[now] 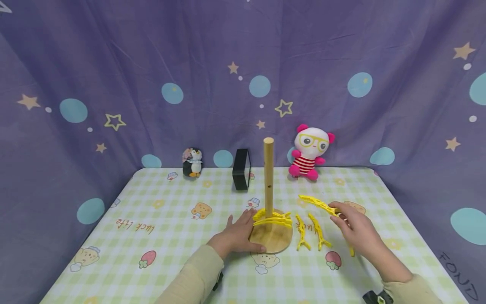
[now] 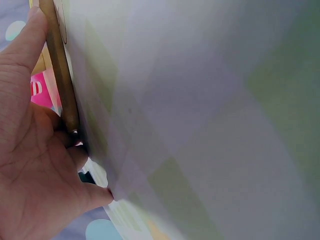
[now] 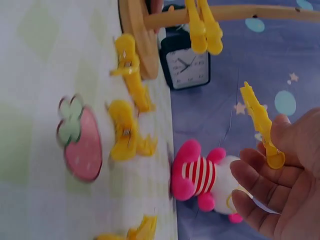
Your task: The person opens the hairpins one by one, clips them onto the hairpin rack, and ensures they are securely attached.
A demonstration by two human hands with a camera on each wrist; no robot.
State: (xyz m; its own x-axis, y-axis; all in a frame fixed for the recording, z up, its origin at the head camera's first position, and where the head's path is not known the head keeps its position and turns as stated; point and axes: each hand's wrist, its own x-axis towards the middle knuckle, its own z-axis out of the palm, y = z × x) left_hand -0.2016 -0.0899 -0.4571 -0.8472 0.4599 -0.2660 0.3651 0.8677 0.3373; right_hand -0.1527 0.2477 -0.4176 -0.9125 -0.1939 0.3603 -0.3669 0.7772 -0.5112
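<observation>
A wooden stand with an upright post point(image 1: 268, 177) and a round base point(image 1: 273, 241) is at the table's middle. Several yellow clip-like pieces point(image 1: 273, 218) lie stacked round the post on the base. My left hand point(image 1: 237, 232) grips the base's left rim, thumb along its edge point(image 2: 57, 65). To the right, my right hand point(image 1: 355, 228) pinches one yellow piece point(image 1: 317, 203) by its end and holds it above the table; the right wrist view shows this held piece point(image 3: 257, 117) between thumb and fingers. Two loose yellow pieces point(image 1: 301, 232) point(image 1: 319, 231) lie between the base and the right hand.
A black clock point(image 1: 241, 169), a penguin toy point(image 1: 192, 162) and a pink-and-white plush point(image 1: 309, 152) stand along the table's back edge. Purple star-print cloth point(image 1: 114, 84) hangs behind and at both sides. Another yellow piece point(image 3: 135, 232) lies near the right hand.
</observation>
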